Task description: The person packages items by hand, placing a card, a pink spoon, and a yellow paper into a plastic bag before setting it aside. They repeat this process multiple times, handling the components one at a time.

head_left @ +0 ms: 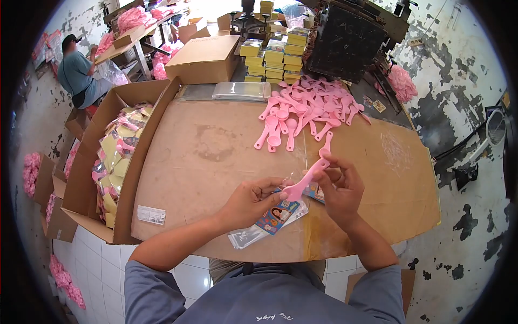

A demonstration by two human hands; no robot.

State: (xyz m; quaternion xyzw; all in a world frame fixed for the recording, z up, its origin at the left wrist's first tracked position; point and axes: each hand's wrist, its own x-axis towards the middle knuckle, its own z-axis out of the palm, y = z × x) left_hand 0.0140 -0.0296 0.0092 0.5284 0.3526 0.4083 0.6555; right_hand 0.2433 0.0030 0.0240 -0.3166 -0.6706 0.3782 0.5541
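Observation:
A pink plastic spoon (308, 179) is tilted between my two hands, close over the cardboard-covered table. My right hand (342, 189) pinches its handle between thumb and fingers. My left hand (249, 202) is closed at the spoon's wide end, gripping the edge of a clear plastic bag (291, 177). Beneath them lies a blue printed card (276, 217) on a few clear bags (245, 237). Part of another printed card (314, 191) shows behind the spoon. A second pink spoon (325, 146) extends just beyond my right fingertips.
A heap of pink spoons (315, 105) covers the table's far side, before stacks of yellow-edged cards (270, 59). On the left stands an open carton (154, 116) of packed spoons. A closed box (202, 56) and clear bag stack (241, 90) sit behind. One person (78, 70) sits far left.

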